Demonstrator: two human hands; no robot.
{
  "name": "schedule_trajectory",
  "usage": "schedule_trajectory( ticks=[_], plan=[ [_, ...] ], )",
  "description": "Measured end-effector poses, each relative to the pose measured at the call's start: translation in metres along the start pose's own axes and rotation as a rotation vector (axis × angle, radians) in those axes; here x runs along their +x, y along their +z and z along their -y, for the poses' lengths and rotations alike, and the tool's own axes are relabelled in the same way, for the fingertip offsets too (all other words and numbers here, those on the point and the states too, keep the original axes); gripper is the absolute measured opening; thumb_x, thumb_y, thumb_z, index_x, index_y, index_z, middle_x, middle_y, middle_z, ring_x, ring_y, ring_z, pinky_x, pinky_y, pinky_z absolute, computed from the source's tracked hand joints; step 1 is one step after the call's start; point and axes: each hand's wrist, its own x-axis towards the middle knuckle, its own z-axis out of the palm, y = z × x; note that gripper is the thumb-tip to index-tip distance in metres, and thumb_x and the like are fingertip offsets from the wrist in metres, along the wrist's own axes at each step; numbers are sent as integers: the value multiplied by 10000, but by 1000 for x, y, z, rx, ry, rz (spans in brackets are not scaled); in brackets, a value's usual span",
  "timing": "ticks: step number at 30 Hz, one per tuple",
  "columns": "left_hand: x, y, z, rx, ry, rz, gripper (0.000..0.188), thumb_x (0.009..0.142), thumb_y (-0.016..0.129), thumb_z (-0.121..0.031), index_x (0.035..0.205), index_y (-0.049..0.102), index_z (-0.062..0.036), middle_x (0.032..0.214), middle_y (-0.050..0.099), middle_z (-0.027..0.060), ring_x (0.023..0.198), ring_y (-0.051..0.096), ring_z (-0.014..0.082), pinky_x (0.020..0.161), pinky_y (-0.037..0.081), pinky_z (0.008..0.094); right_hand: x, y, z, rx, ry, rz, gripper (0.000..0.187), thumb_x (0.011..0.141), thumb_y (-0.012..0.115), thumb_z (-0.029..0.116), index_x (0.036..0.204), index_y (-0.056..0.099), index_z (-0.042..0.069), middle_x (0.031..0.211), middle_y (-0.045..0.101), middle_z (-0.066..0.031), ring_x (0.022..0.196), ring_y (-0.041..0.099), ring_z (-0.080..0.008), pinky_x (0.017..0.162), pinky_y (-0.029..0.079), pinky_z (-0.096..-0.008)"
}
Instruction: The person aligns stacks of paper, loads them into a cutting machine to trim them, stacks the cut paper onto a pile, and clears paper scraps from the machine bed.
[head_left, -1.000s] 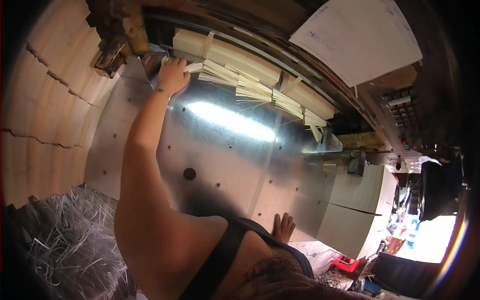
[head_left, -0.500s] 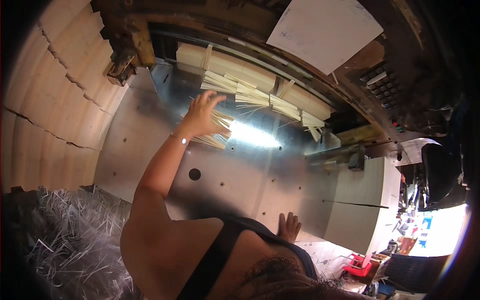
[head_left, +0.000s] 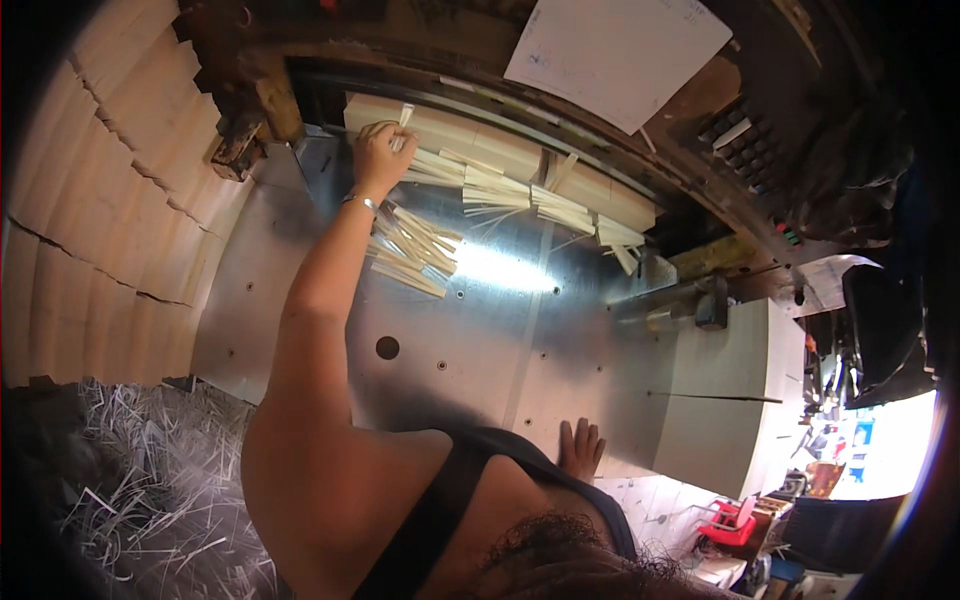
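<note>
My left hand (head_left: 382,160) reaches to the far left end of a row of pale, thin strips (head_left: 500,190), which look like paper trimmings. Its fingers curl closed around the base of an upright strip (head_left: 406,114), against the front of a pale cut stack (head_left: 480,140); the fingertips are partly hidden. A loose fanned bundle of strips (head_left: 415,245) lies on the metal table under my left wrist. My right hand (head_left: 580,447) rests with fingers stretched on the table's near edge, holding nothing.
The metal table (head_left: 470,390) has a round dark hole and several small studs. Tall pale stacks (head_left: 120,200) stand at left, above shredded strips (head_left: 150,490). Another pale stack (head_left: 705,430) sits at right. Beyond are a dark machine with a white sheet (head_left: 620,60) and a keypad (head_left: 745,145).
My left hand has moved away from me, off the loose bundle to the far row's left end, and its fingers have closed. My right hand has stayed in place.
</note>
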Motion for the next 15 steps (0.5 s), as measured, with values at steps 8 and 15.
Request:
schedule_trajectory(
  ticks=[8, 15],
  plan=[
    [-21, -10, 5, 120, 343, 460, 227, 804, 776, -216, 950, 647, -100, 1225, 679, 88, 1279, 548, 306, 1068, 416, 433, 1, -1, 1, -19, -12, 4, 646, 887, 629, 247, 1516, 517, 152, 1594, 418, -213, 1491, 336, -472, 1228, 194, -661],
    [-8, 31, 24, 298, 114, 609, 557, 800, 712, -136, 1345, 596, -134, 1283, 686, 122, 1279, 584, 350, 1116, 405, 482, -6, 17, -10, -16, -11, -8, 616, 898, 596, 165, 1510, 529, 164, 1600, 417, -205, 1497, 332, -463, 1234, 194, -652]
  ],
)
